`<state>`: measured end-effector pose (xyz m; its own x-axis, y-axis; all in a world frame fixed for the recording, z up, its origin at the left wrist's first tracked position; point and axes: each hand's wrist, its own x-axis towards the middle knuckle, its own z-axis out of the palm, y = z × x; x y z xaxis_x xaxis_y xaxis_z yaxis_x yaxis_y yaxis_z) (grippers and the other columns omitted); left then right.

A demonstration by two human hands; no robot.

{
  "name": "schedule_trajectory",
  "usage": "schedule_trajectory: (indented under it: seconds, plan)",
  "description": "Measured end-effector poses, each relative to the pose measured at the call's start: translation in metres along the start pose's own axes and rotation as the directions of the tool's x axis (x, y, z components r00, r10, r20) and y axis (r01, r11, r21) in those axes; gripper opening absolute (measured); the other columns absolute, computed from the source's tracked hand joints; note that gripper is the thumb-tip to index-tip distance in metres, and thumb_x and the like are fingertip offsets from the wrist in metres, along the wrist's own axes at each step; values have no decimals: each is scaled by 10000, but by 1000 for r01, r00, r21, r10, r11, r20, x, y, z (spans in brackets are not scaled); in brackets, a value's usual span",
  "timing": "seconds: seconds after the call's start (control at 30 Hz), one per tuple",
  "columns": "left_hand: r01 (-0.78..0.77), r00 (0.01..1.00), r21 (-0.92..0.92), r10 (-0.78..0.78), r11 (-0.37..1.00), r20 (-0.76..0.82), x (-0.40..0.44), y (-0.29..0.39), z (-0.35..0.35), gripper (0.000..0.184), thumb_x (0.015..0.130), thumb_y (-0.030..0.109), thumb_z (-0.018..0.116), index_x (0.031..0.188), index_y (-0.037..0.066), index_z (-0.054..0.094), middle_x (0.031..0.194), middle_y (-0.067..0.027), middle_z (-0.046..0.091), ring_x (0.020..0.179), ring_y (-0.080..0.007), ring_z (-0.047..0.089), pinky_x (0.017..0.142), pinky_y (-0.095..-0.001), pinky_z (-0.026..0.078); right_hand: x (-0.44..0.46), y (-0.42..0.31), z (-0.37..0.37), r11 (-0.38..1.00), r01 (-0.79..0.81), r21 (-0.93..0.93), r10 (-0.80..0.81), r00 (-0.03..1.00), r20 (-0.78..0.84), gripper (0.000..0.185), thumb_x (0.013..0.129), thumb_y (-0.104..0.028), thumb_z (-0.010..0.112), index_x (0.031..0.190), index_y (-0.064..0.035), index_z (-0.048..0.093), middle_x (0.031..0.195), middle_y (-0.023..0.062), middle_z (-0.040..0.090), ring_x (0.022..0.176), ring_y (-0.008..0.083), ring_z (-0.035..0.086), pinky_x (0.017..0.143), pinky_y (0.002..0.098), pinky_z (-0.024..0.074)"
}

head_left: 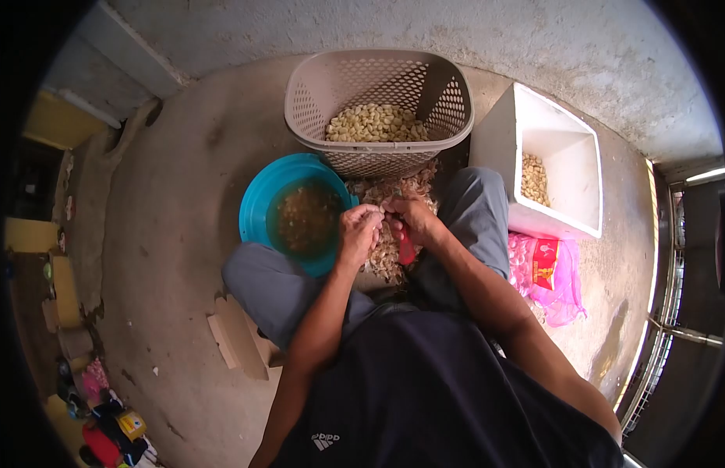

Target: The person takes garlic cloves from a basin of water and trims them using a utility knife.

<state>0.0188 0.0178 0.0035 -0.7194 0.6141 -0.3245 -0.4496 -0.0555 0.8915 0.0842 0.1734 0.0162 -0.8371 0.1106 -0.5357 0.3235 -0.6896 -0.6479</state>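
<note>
My left hand (360,233) is closed in a pinch over a heap of peels, its fingertips meeting those of the other hand. What it pinches is too small to make out, possibly a garlic clove. My right hand (414,219) is closed around a small knife with a red handle (407,248) that points down toward my lap; the blade is hidden. Beneath both hands lie papery garlic skins (387,261). Left of them stands a turquoise basin (253,204) of cloudy water with cloves in it. Peeled garlic cloves (376,123) fill the bottom of a brown perforated basket (362,147) ahead.
A white foam box (561,216) with more cloves (534,179) lies tilted at the right. Below it is a pink mesh bag (564,292) with a red label. Cardboard (242,339) rests by my left knee. A wall (487,31) runs behind the basket.
</note>
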Motion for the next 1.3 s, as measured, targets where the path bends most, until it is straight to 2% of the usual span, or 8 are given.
schedule_trajectory:
  seconds: [0.1,0.23,0.3,0.37,0.4,0.6,0.9,1.3]
  plan:
    - [-14,999,21,15,1000,-32,-2,0,2,102,907,95,639,888,-2,665,689,-30,588,456,-63,504,378,-231,367,4,8,-5,988,-99,116,95,995,35,90,927,-84,608,886,-4,598,700,66,537,485,132,472,396,295,394]
    - [-109,991,250,124,962,-43,5,-15,-6,136,902,83,622,811,-11,658,694,-28,619,468,-95,520,424,-279,389,4,18,1,998,56,-27,-57,998,-27,74,923,-72,617,910,-4,590,713,67,562,501,136,506,409,301,417]
    - [-438,851,544,525,716,-5,12,-21,-5,161,888,96,609,790,-28,640,663,-64,614,605,-134,576,561,-324,459,2,23,11,928,264,-263,-293,953,-81,91,934,-85,625,919,-5,585,727,70,588,517,135,536,417,303,429]
    - [-437,845,506,532,744,-54,6,-12,1,155,874,107,634,793,-26,632,651,-82,598,630,-135,566,579,-329,460,19,33,-5,784,378,-492,-450,892,-32,132,962,-124,635,924,-5,590,719,67,620,528,129,570,429,299,436]
    - [-397,873,472,482,787,-69,7,-15,-2,160,877,111,631,791,-24,637,640,-57,580,599,-120,544,548,-318,441,1,13,10,828,238,-507,-306,951,-53,173,980,-164,647,943,-1,603,682,55,618,512,121,561,436,287,431]
    - [-218,964,188,242,958,-111,5,-13,0,189,890,132,630,748,7,637,611,24,528,491,-44,453,434,-250,354,0,11,9,840,222,-495,-241,970,25,125,969,-113,656,970,7,619,637,46,591,467,120,522,415,271,402]
    - [-99,988,13,99,995,-114,-1,-1,11,158,900,141,606,815,21,666,620,-49,647,407,-65,475,347,-225,340,-5,4,13,901,231,-366,-218,973,76,79,948,-56,636,939,22,627,633,60,608,487,133,554,421,277,420]
    - [-376,885,562,465,737,-16,3,-15,17,160,869,82,618,763,-32,657,670,-114,684,558,-128,576,532,-316,454,-1,4,-8,691,333,-642,-323,936,139,85,932,-62,611,942,20,633,666,37,608,537,106,544,478,271,443]
